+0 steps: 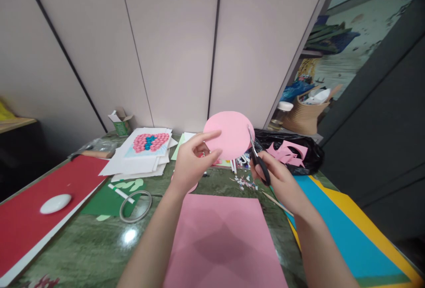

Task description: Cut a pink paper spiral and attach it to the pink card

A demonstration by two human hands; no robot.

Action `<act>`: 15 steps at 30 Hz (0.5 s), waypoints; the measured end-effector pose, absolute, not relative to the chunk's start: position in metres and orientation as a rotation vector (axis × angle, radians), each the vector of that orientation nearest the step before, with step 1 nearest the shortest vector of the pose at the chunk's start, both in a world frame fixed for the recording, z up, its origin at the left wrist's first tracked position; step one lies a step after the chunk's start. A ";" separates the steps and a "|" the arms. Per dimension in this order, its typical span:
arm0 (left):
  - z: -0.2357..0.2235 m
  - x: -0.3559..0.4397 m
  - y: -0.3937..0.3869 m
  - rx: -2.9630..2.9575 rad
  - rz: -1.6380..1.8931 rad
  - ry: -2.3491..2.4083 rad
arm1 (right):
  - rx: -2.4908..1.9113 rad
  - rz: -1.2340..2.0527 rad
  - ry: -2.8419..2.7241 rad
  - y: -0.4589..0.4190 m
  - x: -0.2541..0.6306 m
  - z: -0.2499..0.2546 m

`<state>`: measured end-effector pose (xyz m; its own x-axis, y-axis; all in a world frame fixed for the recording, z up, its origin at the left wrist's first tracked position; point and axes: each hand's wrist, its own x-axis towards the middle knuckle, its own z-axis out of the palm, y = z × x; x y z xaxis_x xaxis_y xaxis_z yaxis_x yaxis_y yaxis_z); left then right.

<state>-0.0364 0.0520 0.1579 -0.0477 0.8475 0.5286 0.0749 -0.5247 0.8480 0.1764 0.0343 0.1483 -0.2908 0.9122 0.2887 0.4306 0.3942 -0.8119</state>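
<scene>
My left hand point(192, 159) pinches the left edge of a round pink paper disc point(229, 134) and holds it up above the table. My right hand point(275, 177) grips black-handled scissors point(257, 157), their blades touching the disc's right edge. Below my arms a large pink paper sheet point(222, 239) lies flat on the green marbled table point(86, 243).
A red sheet point(29, 217) with a white oval object point(55, 203) lies at left. White sheets bearing a pink and blue rosette heart point(151, 142), a tape ring point(135, 206), green paper point(106, 199), blue and yellow sheets point(335, 226), pink scraps point(287, 151) on a black bag surround me.
</scene>
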 end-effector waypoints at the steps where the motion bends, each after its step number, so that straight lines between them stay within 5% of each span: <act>1: 0.158 -0.037 0.052 1.633 1.617 0.987 | -1.154 0.794 -1.884 0.034 0.176 0.149; 15: 0.158 -0.043 0.055 1.715 1.643 0.989 | -1.144 0.738 -1.901 0.033 0.179 0.148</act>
<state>-0.0426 0.0545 0.1582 -0.0237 0.8162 0.5773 0.1284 -0.5702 0.8114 0.1785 0.0326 0.1480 -0.2890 0.9009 0.3237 0.4467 0.4260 -0.7867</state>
